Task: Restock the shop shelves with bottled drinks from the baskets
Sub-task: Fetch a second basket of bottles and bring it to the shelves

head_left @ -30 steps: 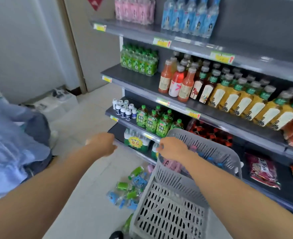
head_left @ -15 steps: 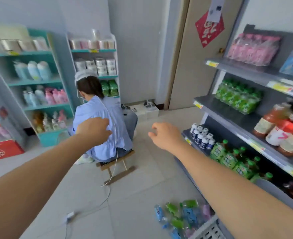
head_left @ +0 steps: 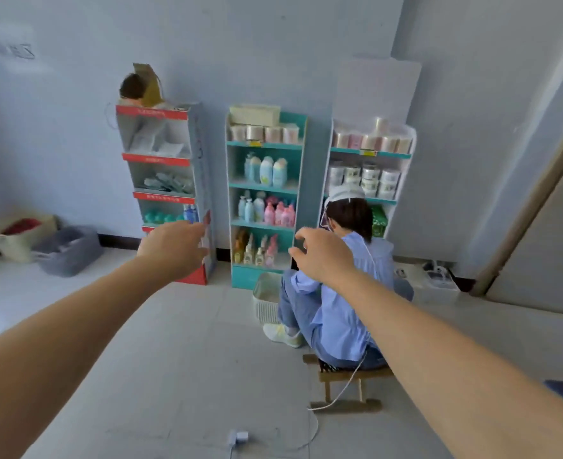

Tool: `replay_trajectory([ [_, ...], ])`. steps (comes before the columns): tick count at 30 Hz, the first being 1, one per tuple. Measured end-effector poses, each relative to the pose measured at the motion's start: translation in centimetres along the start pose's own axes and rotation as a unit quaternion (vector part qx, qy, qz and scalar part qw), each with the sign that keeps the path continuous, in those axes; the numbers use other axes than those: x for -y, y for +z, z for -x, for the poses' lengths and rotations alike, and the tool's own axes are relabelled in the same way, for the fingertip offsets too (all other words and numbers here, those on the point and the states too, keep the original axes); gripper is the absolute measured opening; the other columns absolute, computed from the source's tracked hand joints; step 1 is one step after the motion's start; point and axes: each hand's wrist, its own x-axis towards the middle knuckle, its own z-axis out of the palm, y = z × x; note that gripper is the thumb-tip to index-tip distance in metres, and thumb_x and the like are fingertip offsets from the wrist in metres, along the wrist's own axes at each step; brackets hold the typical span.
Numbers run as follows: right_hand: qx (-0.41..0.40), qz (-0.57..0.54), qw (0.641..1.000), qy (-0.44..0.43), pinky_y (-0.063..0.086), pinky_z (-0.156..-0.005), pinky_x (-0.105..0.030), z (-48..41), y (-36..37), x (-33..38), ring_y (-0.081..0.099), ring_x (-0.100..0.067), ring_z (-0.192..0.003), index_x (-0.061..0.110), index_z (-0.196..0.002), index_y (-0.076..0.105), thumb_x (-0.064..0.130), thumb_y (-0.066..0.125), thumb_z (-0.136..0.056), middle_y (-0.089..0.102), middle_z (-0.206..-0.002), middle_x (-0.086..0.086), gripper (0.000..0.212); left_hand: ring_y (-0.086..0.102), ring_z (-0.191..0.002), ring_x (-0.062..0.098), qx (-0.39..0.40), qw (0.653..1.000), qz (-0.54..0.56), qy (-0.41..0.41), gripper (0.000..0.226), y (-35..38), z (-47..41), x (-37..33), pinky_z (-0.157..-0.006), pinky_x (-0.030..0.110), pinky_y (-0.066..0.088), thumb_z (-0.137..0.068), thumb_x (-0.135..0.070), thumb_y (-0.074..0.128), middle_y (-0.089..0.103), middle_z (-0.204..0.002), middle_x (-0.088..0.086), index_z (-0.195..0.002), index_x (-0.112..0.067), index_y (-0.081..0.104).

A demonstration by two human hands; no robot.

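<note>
My left hand (head_left: pixel 174 248) and my right hand (head_left: pixel 323 255) are both stretched out in front of me at mid-height, fingers loosely curled, holding nothing. The drink shelves, the white basket and the loose bottles are out of view. A grey basket (head_left: pixel 70 250) stands on the floor at the far left by the wall, and a small pale basket (head_left: pixel 267 301) sits on the floor in front of the teal shelf (head_left: pixel 265 193).
A person in a blue shirt (head_left: pixel 346 293) sits on a low wooden stool (head_left: pixel 343 389) facing the shelves, with a white cable (head_left: pixel 310 435) trailing over the floor. A red-trimmed rack (head_left: pixel 164 180) and a white shelf (head_left: pixel 369 167) flank the teal one. A door (head_left: pixel 538 246) is at right.
My view has swung left, away from the drink shelves and the white basket toward the far wall. My right hand let go of the basket rim; both hands now hang free in the air.
</note>
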Motion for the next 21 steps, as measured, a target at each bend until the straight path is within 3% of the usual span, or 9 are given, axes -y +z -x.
replay_trajectory([
  [5, 0.016, -0.007, 0.998, -0.061, 0.05, -0.079, -0.038, -6.9, 3.4, 5.8, 0.06, -0.032, -0.095, 0.013, -0.115, 0.06, 0.035, 0.053, -0.093, 0.065, -0.103, -0.009, 0.032, 0.063, -0.091, 0.021, -0.011, 0.998, -0.024, -0.059, 0.028, 0.4, -2.0, 7.5, -0.066, 0.032, 0.048, -0.092, -0.04, 0.054, 0.064, -0.104, 0.002, -0.11, -0.019, 0.057],
  [10, -0.01, -0.008, 0.991, -0.13, 0.041, -0.07, -0.031, -14.0, 6.6, 9.5, 0.061, -0.026, -0.093, 0.016, -0.115, 0.06, 0.037, 0.053, -0.093, 0.066, -0.105, -0.005, 0.032, 0.06, -0.101, 0.02, -0.012, 0.992, -0.072, -0.102, 0.03, 1.4, -5.0, 12.8, -0.075, 0.032, 0.052, -0.095, -0.037, 0.048, 0.061, -0.11, 0.001, -0.117, -0.017, 0.055],
  [13, -0.015, -0.02, 0.985, -0.173, 0.046, -0.072, -0.031, -18.3, 8.4, 11.4, 0.062, -0.023, -0.094, 0.017, -0.118, 0.059, 0.037, 0.054, -0.093, 0.066, -0.105, -0.005, 0.032, 0.059, -0.102, 0.019, -0.03, 0.985, -0.07, -0.155, 0.032, 2.1, -7.0, 15.3, -0.065, 0.03, 0.046, -0.094, -0.039, 0.049, 0.06, -0.114, -0.001, -0.121, -0.022, 0.054],
  [17, 0.007, -0.034, 0.975, -0.218, 0.048, -0.07, -0.027, -24.1, 10.9, 13.9, 0.063, -0.02, -0.095, 0.019, -0.117, 0.058, 0.038, 0.054, -0.093, 0.064, -0.107, -0.001, 0.031, 0.057, -0.106, 0.024, -0.035, 0.973, -0.042, -0.223, 0.034, 3.2, -8.9, 19.1, -0.08, 0.038, 0.052, -0.093, -0.038, 0.051, 0.06, -0.117, 0.0, -0.121, -0.02, 0.055],
  [21, 0.035, -0.057, 0.967, -0.247, 0.053, -0.078, -0.032, -29.2, 13.8, 16.8, 0.063, -0.021, -0.101, 0.018, -0.121, 0.058, 0.037, 0.054, -0.094, 0.064, -0.114, -0.002, 0.033, 0.059, -0.101, 0.024, -0.032, 0.962, -0.049, -0.267, 0.035, 4.5, -10.7, 23.4, -0.074, 0.035, 0.049, -0.092, -0.042, 0.053, 0.06, -0.113, 0.001, -0.119, -0.02, 0.056],
])
